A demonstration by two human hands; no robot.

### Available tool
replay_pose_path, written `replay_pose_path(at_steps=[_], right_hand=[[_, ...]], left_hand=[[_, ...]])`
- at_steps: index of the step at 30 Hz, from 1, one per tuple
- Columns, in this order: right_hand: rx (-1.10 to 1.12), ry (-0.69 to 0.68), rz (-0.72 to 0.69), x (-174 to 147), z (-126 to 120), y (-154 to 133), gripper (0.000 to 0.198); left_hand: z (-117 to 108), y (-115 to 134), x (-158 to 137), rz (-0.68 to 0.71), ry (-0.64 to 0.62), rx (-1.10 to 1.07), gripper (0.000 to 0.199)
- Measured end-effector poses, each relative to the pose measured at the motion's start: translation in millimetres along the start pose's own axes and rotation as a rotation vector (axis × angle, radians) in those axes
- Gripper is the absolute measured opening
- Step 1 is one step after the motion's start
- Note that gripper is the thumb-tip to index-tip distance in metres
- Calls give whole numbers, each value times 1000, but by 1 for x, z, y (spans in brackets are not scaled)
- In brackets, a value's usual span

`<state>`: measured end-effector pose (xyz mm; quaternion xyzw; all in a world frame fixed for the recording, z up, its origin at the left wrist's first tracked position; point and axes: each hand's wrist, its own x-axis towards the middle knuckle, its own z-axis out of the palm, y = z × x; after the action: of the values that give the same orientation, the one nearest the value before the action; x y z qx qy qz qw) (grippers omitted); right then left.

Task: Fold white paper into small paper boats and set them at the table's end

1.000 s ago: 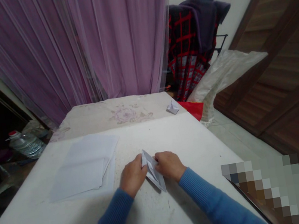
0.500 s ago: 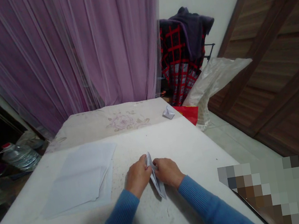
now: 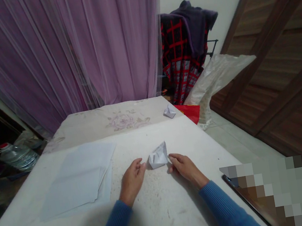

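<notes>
A folded white paper boat [image 3: 158,158] sits on the table between my hands, one pointed end rising at its right. My left hand [image 3: 132,181] is just left of it, fingers apart and holding nothing. On the other side, my right hand [image 3: 187,169] is open, its fingertips close to the boat's right end; whether they touch it I cannot tell. A second, smaller-looking folded paper boat [image 3: 169,112] rests near the table's far right corner. Left of my hands lies a loose stack of white paper sheets [image 3: 76,182].
The table [image 3: 167,213] has a pale floral cover at its far end. A dark-edged flat object [image 3: 244,195], partly pixelated, lies at the right edge. Beyond are a water bottle [image 3: 19,156], a purple curtain [image 3: 117,42], a red bag [image 3: 189,113] and a plastic sheet [image 3: 214,80].
Both hands have let go of the folded paper and moved apart, left and right. The paper, held narrow and upright before, now sits on the table turned broadside with its boat shape showing.
</notes>
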<state>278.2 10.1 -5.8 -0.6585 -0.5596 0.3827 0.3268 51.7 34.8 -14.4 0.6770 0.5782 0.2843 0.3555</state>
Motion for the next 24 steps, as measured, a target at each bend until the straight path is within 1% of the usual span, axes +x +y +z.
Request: replay_pose_path(at_steps=[3, 6, 9, 11, 13, 15, 17, 19, 22, 24], right_hand=[[103, 78, 40, -2, -2, 9, 52], [233, 185, 68, 1, -1, 17, 59], [316, 290, 43, 7, -1, 20, 66], [342, 318, 19, 14, -1, 20, 65], [352, 308, -8, 22, -1, 17, 63], [338, 277, -51, 32, 1, 13, 60], [283, 244, -107, 42, 4, 7, 56], [184, 222, -162, 53, 7, -1, 51], [22, 185, -195, 68, 11, -12, 44], [-18, 147, -183, 76, 11, -15, 31]], left_hand=[[3, 6, -6, 59, 47, 50, 45], [6, 14, -13, 153, 28, 129, 49], [7, 20, -21, 240, 26, 211, 54], [8, 22, -26, 292, 24, 256, 58], [9, 24, -31, 338, 22, 304, 60], [13, 28, -35, 376, 39, 347, 57], [18, 32, -37, 405, 71, 381, 51], [25, 38, -39, 423, 104, 408, 45], [32, 44, -37, 438, 135, 448, 27], [30, 43, -35, 463, 140, 489, 11]])
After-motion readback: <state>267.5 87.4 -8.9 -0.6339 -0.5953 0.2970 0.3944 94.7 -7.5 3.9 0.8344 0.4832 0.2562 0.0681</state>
